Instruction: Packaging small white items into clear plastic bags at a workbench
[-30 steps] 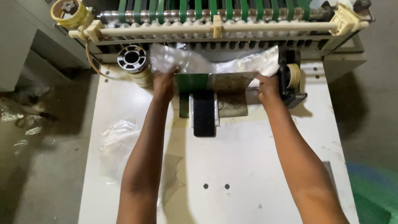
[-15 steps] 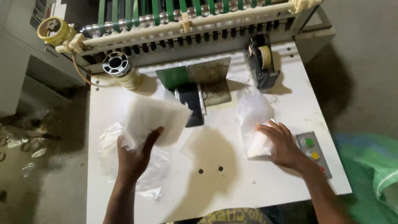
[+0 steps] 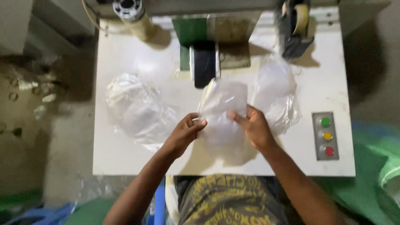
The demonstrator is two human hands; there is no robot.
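Observation:
My left hand (image 3: 183,134) and my right hand (image 3: 253,127) both pinch a clear plastic bag (image 3: 221,104) held above the middle of the white machine table (image 3: 125,164). The left fingers grip its lower left edge, the right fingers its lower right side. The bag hangs just in front of a black block (image 3: 204,63) under the green and metal plate (image 3: 210,31) of the machine.
A heap of clear bags (image 3: 137,106) lies on the table's left, another pile (image 3: 277,91) on the right. A tape dispenser (image 3: 295,27) stands at the back right, a spool (image 3: 132,12) at the back left. A panel with green, yellow and red buttons (image 3: 326,136) sits near the right edge.
My hands have come together at the table's centre. The left hand brought a bag in from the left, the right hand left the right pile, and both now hold one bag.

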